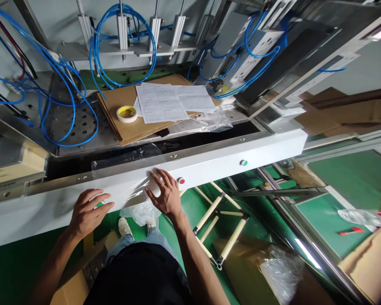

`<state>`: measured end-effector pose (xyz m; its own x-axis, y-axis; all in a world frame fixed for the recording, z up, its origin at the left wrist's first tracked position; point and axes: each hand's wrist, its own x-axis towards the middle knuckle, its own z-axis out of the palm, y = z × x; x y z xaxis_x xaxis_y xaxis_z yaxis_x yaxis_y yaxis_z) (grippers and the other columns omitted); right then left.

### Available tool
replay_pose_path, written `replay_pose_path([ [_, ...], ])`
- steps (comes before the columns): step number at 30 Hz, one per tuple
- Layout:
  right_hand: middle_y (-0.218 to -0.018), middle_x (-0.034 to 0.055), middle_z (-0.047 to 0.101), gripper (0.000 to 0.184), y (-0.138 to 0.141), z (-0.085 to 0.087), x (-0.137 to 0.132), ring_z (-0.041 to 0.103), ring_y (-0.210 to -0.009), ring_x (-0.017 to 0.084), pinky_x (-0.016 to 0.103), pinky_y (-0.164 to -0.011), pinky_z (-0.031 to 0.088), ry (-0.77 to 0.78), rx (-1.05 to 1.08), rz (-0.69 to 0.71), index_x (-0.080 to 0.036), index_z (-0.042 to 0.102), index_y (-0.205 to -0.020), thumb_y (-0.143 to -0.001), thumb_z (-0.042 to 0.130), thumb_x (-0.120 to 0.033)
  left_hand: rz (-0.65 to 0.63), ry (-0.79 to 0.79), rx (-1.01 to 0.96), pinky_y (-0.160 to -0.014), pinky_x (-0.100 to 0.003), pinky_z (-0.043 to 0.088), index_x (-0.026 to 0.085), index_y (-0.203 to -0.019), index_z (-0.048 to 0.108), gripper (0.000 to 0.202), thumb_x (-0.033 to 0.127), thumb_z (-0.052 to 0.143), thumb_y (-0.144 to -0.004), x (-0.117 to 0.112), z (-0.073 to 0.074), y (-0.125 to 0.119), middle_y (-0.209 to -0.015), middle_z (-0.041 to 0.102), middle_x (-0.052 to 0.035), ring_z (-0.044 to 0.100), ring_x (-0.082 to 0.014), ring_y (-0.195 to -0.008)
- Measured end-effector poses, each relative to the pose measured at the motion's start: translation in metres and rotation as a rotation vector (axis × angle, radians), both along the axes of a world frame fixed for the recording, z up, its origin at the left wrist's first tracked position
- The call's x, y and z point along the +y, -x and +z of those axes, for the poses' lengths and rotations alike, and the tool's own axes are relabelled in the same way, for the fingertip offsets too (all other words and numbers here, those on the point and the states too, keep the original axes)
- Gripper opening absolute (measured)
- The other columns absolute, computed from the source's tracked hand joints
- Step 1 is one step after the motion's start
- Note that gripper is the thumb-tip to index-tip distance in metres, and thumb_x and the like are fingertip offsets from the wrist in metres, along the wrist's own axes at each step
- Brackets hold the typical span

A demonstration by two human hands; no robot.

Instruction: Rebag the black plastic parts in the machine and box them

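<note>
Fingers apart, my left hand (pixel 88 215) is over the left part of a white machine panel (pixel 273 149), and a green button (pixel 100 204) shows partly between its fingers. My right hand (pixel 167 192) is spread against the panel's middle, just left of a red button (pixel 181 181). Under and beside its fingertips, clear plastic film (pixel 135 186) lies over the panel's face. More crumpled clear plastic (pixel 142 212) hangs below the panel edge. I cannot tell whether these are one piece. Neither hand grips anything that I can see.
Behind the panel, cardboard sheets (pixel 130 133) carry printed papers (pixel 161 101) and a tape roll (pixel 127 114). Blue air hoses (pixel 97 51) loop around the machine. A second green button (pixel 244 162) is farther right. A tube-frame stool (pixel 206 216) and cardboard boxes (pixel 244 271) stand below.
</note>
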<state>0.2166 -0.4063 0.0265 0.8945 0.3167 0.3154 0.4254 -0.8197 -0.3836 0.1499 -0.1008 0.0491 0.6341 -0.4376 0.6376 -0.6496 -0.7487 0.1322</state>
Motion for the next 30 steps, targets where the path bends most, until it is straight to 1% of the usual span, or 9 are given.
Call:
replay_pose_path([
  [4,-0.154,0.0135,0.06,0.061,-0.001,0.0,-0.003,0.051,-0.144,0.033,0.05,-0.116,0.045,0.006,0.016,0.019,-0.024,0.055,-0.153,-0.099,0.061,-0.051,0.013,-0.001,0.012,-0.095,-0.045,0.055,0.026,-0.105,0.078,0.024,0.009,0.078,-0.088,0.004,-0.009,0.005,-0.114,0.081,-0.0061,0.07,-0.0283,-0.11],
  [8,-0.156,0.016,0.057,0.071,-0.002,-0.005,-0.006,0.049,-0.145,0.035,0.054,-0.116,0.044,0.037,0.006,0.019,-0.023,0.046,-0.159,-0.096,0.067,-0.046,0.003,0.104,0.004,-0.096,-0.049,0.055,0.021,-0.125,0.073,0.034,0.018,0.075,-0.09,0.016,-0.015,0.017,-0.115,0.08,-0.0121,0.07,-0.0321,-0.112],
  [10,-0.157,0.0167,0.056,0.073,-0.002,-0.008,-0.007,0.048,-0.146,0.036,0.055,-0.115,0.044,0.051,-0.002,0.022,-0.023,0.045,-0.16,-0.094,0.069,-0.044,0.054,0.156,0.004,-0.095,-0.049,0.054,0.021,-0.134,0.069,0.04,0.021,0.069,-0.094,0.02,-0.015,0.018,-0.114,0.079,-0.0131,0.069,-0.0337,-0.114],
  [13,-0.157,0.0173,0.056,0.074,-0.002,-0.011,-0.007,0.047,-0.146,0.036,0.055,-0.115,0.045,0.056,-0.014,0.022,-0.022,0.042,-0.162,-0.095,0.068,-0.042,0.208,0.175,0.038,-0.096,-0.048,0.054,0.026,-0.147,0.06,0.049,0.024,0.063,-0.098,0.017,-0.013,0.004,-0.12,0.078,-0.0127,0.07,-0.0334,-0.116],
  [17,-0.158,0.0184,0.054,0.08,-0.004,-0.014,-0.009,0.049,-0.146,0.037,0.056,-0.114,0.046,0.044,-0.016,0.014,-0.021,0.033,-0.166,-0.096,0.067,-0.04,0.362,0.015,0.244,-0.112,-0.058,0.047,0.016,-0.164,0.034,0.087,0.058,0.066,-0.095,0.003,-0.014,-0.03,-0.151,0.061,-0.0236,0.061,-0.0417,-0.135],
  [19,-0.161,0.0191,0.05,0.08,-0.006,-0.015,-0.013,0.05,-0.144,0.037,0.057,-0.113,0.048,0.026,-0.005,0.011,-0.023,0.033,-0.166,-0.095,0.068,-0.039,0.366,-0.077,0.348,-0.119,-0.062,0.04,0.013,-0.165,0.029,0.097,0.066,0.065,-0.092,0.001,-0.018,-0.044,-0.158,0.053,-0.0261,0.055,-0.0435,-0.143],
  [25,-0.164,0.019,0.046,0.084,-0.009,-0.01,-0.035,0.052,-0.144,0.039,0.063,-0.113,0.049,-0.169,0.07,0.063,-0.028,0.041,-0.162,-0.088,0.078,-0.04,0.37,-0.162,0.406,-0.121,-0.065,0.038,0.013,-0.159,0.036,0.091,0.061,0.07,-0.089,0.009,-0.029,-0.053,-0.157,0.054,-0.0251,0.053,-0.0444,-0.144],
  [28,-0.156,0.0174,0.055,0.068,-0.011,-0.002,-0.046,0.056,-0.14,0.036,0.059,-0.111,0.051,-0.307,0.037,0.001,-0.029,0.051,-0.155,-0.093,0.073,-0.045,0.355,-0.147,0.384,-0.119,-0.064,0.04,0.012,-0.157,0.037,0.093,0.06,0.073,-0.087,0.01,-0.03,-0.054,-0.153,0.058,-0.0262,0.057,-0.044,-0.14],
  [30,-0.147,0.0157,0.063,0.052,-0.018,0.004,-0.049,0.06,-0.135,0.033,0.056,-0.11,0.053,-0.317,-0.015,-0.066,-0.028,0.059,-0.148,-0.099,0.065,-0.044,0.337,-0.136,0.363,-0.118,-0.064,0.041,0.014,-0.154,0.041,0.089,0.059,0.075,-0.086,0.009,-0.03,-0.055,-0.151,0.06,-0.026,0.059,-0.0437,-0.138],
])
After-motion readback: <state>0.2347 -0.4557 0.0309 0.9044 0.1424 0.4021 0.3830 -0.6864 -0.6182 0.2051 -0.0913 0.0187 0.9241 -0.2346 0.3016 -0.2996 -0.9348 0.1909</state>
